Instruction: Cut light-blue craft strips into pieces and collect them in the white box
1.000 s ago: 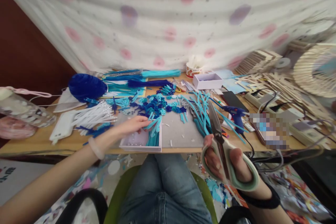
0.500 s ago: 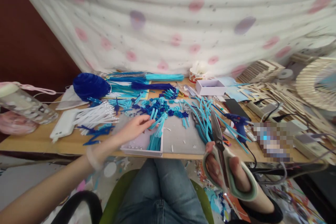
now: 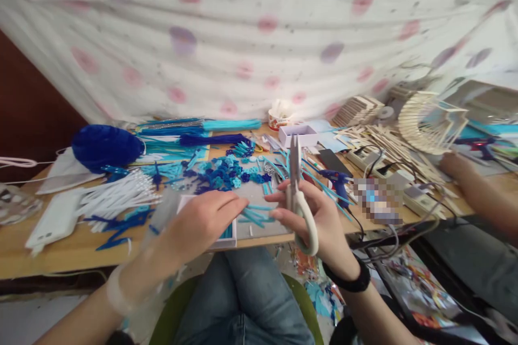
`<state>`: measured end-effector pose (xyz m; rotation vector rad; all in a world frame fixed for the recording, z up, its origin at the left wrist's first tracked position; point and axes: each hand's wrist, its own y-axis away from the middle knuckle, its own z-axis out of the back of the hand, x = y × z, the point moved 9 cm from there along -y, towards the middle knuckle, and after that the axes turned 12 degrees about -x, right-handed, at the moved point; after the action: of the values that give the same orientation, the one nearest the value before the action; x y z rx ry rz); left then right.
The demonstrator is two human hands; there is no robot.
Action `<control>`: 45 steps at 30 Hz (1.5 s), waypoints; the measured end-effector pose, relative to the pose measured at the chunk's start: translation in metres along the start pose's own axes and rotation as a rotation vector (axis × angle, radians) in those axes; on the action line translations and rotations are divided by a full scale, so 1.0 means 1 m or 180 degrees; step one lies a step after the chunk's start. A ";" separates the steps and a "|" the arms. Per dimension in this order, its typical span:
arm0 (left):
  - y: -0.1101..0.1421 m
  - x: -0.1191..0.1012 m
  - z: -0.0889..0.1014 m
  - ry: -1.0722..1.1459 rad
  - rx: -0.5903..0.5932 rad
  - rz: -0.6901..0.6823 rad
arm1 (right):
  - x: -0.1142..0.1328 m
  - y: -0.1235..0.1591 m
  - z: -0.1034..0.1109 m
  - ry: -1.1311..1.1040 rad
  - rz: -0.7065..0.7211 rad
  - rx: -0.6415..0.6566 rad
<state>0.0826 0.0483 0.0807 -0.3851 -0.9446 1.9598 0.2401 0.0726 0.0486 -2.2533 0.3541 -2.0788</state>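
Observation:
My left hand (image 3: 204, 221) is closed in a pinch on a few light-blue fuzzy sticks (image 3: 254, 214) that point right, held above the table's front edge. My right hand (image 3: 318, 214) grips white-handled scissors (image 3: 297, 194), blades upright and closed, and its fingertips touch the sticks' free ends. Under the hands lie a small white box (image 3: 220, 242) and a grey mat (image 3: 259, 194). Behind them sits a heap of blue and turquoise twisted pieces (image 3: 226, 172).
A blue glue gun (image 3: 338, 180) with its cord lies right of the mat. White sticks (image 3: 117, 188), a dark-blue bundle (image 3: 103, 145), a white box (image 3: 297, 135) and wooden fans (image 3: 429, 121) crowd the table (image 3: 60, 253). Another person's hand (image 3: 457, 164) rests at the right.
My left hand lifted blue sticks from the box toward me. My right hand brought the scissors up and left to meet them. The view swung right, revealing another person's arm.

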 end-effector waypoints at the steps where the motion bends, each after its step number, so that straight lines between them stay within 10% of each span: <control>1: -0.002 -0.005 0.002 -0.0111 -0.0019 -0.0124 | 0.000 0.002 -0.006 -0.0023 -0.0053 0.0074; 13: -0.002 -0.014 0.003 -0.0435 0.0186 -0.0019 | 0.002 0.015 -0.013 0.0248 0.0038 -0.0080; 28: -0.007 -0.002 -0.001 0.0938 0.0377 0.0935 | -0.014 0.016 -0.012 0.0024 0.0103 -0.0390; 40: 0.041 0.027 -0.047 0.3892 0.0486 0.3477 | -0.039 0.007 -0.014 -0.0845 -0.0506 -0.0214; 45: 0.040 0.023 -0.050 0.4074 0.0301 0.3646 | -0.044 0.007 -0.016 -0.0803 -0.0582 -0.0148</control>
<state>0.0755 0.0783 0.0203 -2.1168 0.3396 1.9687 0.2207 0.0763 0.0059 -2.6264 0.1895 -1.8436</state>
